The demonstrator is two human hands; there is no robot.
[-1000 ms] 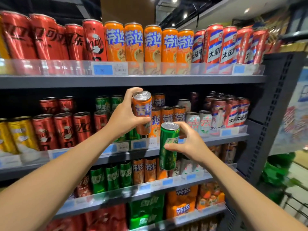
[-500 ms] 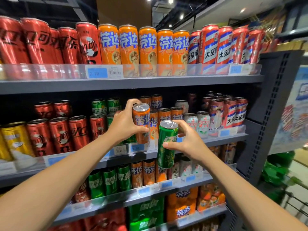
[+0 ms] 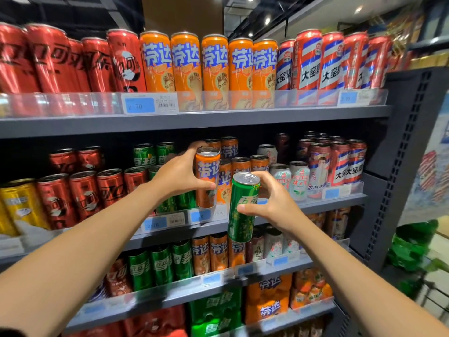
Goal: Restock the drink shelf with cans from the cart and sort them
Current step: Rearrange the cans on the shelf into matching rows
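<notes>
My left hand [image 3: 178, 173] grips a tall orange can [image 3: 207, 177] upright, at the front of the second shelf [image 3: 335, 200], beside the row of orange cans [image 3: 240, 166]. My right hand [image 3: 269, 203] holds a tall green can [image 3: 243, 207] upright, lower and in front of that shelf's edge. Green cans [image 3: 144, 155] stand behind my left hand, partly hidden by it.
Red cans [image 3: 82, 193] and yellow cans [image 3: 21, 203] fill the shelf's left; white and red-striped cans [image 3: 340, 164] its right. The top shelf [image 3: 194, 120] carries red, orange and striped cans. Lower shelves hold more cans and packs. A green cart [image 3: 413, 249] stands at the right.
My left hand has lowered the orange can toward the second shelf's front, next to the orange row. My right hand stays at about the same place with the green can.
</notes>
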